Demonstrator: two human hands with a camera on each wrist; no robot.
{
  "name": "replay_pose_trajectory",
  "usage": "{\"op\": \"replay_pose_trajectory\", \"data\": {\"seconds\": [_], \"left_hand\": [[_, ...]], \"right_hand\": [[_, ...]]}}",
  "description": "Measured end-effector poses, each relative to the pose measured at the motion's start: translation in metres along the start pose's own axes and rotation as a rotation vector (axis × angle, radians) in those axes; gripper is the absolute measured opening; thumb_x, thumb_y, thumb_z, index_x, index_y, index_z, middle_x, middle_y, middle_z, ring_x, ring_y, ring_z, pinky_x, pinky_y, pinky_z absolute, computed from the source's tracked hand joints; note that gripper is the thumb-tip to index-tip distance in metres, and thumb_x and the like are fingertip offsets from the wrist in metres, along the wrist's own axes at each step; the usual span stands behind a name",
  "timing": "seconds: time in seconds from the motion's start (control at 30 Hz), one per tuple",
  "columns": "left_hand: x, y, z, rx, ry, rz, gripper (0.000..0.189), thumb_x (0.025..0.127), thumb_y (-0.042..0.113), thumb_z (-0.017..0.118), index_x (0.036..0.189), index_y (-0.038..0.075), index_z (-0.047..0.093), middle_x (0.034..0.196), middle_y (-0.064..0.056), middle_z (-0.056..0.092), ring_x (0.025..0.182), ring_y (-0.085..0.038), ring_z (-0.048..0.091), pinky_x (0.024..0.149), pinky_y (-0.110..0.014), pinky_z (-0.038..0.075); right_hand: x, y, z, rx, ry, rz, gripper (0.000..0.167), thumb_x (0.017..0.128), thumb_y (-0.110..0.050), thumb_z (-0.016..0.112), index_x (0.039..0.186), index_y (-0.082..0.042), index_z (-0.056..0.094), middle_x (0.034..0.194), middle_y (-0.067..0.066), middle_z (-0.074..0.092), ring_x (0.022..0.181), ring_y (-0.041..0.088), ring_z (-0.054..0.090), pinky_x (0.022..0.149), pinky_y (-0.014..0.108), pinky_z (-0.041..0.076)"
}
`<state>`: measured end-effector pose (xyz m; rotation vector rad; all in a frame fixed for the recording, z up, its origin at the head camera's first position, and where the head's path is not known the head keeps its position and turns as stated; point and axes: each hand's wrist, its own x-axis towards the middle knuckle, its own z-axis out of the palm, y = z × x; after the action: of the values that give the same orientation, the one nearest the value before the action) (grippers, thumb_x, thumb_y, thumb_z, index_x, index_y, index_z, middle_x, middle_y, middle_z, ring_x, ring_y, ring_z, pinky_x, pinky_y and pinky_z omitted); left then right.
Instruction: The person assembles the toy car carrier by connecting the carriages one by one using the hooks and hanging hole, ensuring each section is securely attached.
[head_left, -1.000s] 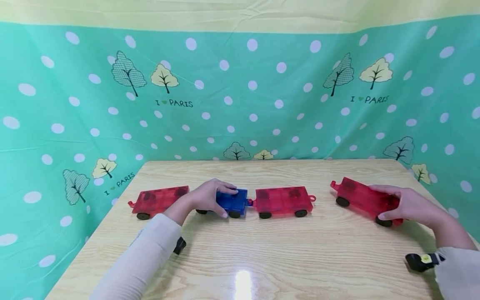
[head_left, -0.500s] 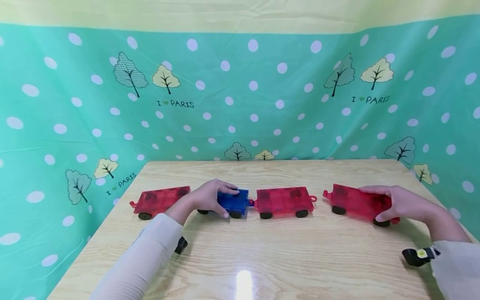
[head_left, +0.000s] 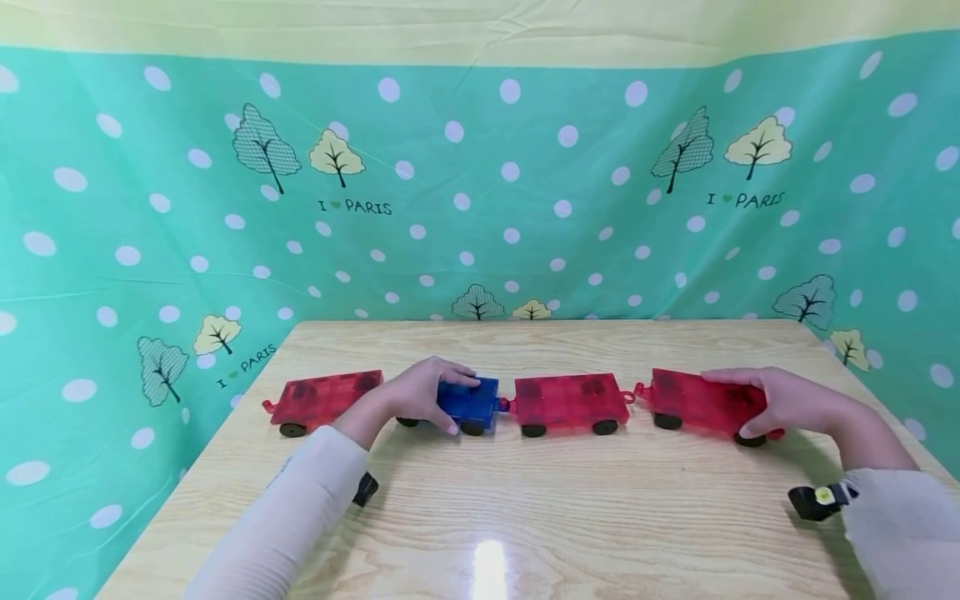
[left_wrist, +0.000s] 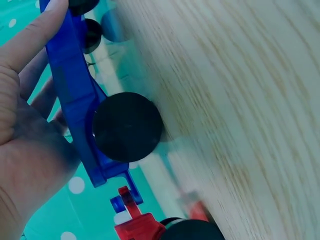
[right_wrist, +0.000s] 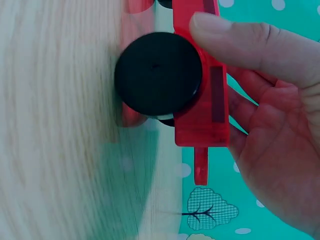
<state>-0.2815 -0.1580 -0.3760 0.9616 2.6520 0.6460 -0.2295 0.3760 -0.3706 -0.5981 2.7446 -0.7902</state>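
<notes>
A blue toy train car (head_left: 476,403) stands on the table with my left hand (head_left: 422,395) gripping it from above, thumb on the near side. Its right coupling meets a red car (head_left: 570,402) in the middle, whose ring (head_left: 627,397) points right. My right hand (head_left: 787,404) grips the right-hand red train car (head_left: 686,400) by its right end; the car sits at a slant, its hook (head_left: 641,391) right at that ring. In the right wrist view the thumb presses the car's side above a black wheel (right_wrist: 159,74). Left of the blue car is another red car (head_left: 322,398), partly hidden by my left wrist.
The wood-grain table (head_left: 585,517) carries the row of cars across its back half. Behind it hangs a green dotted curtain (head_left: 420,167) with printed trees. Black wrist cameras (head_left: 817,502) hang under both wrists.
My right hand has moved the right-hand red car leftward, bringing its hook up to the middle car's ring and lessening its slant. The left hand keeps its grip on the blue car.
</notes>
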Motion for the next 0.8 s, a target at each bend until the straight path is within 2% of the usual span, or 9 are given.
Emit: {"op": "replay_pose_trajectory", "data": {"seconds": [0.3,0.47,0.67,0.8], "left_hand": [[0.001,0.019,0.005,-0.044,0.067,-0.020,0.076,0.070,0.030,0.089,0.138,0.014,0.058,0.145,-0.002,0.047,0.137,-0.030,0.036,0.106,-0.049,0.037],[0.003,0.031,0.005,-0.082,0.080,0.015,0.075,0.072,0.030,0.088,0.138,0.014,0.057,0.145,-0.002,0.048,0.137,-0.029,0.037,0.107,-0.049,0.036],[0.008,0.045,0.008,-0.113,0.080,0.065,0.072,0.075,0.023,0.087,0.138,0.012,0.057,0.145,-0.004,0.048,0.138,-0.027,0.035,0.109,-0.047,0.033],[0.012,0.052,0.012,-0.149,0.079,0.078,0.069,0.076,0.020,0.086,0.139,0.012,0.056,0.145,-0.004,0.048,0.138,-0.026,0.035,0.109,-0.046,0.034]], "right_hand": [[0.001,-0.001,0.002,0.025,-0.005,-0.032,0.083,0.069,-0.014,0.086,0.143,-0.005,0.049,0.141,0.025,0.046,0.123,0.043,0.040,0.084,0.026,0.050],[0.002,0.000,0.002,0.020,-0.010,-0.033,0.082,0.069,-0.015,0.086,0.142,-0.005,0.050,0.140,0.025,0.046,0.122,0.042,0.041,0.083,0.026,0.050],[0.003,0.000,0.002,0.027,-0.002,-0.042,0.083,0.069,-0.017,0.086,0.142,-0.004,0.049,0.138,0.025,0.047,0.119,0.039,0.043,0.081,0.027,0.051],[0.002,0.001,0.004,0.025,0.043,-0.042,0.083,0.069,-0.023,0.088,0.141,-0.004,0.050,0.137,0.022,0.050,0.116,0.032,0.045,0.082,0.029,0.050]]}}
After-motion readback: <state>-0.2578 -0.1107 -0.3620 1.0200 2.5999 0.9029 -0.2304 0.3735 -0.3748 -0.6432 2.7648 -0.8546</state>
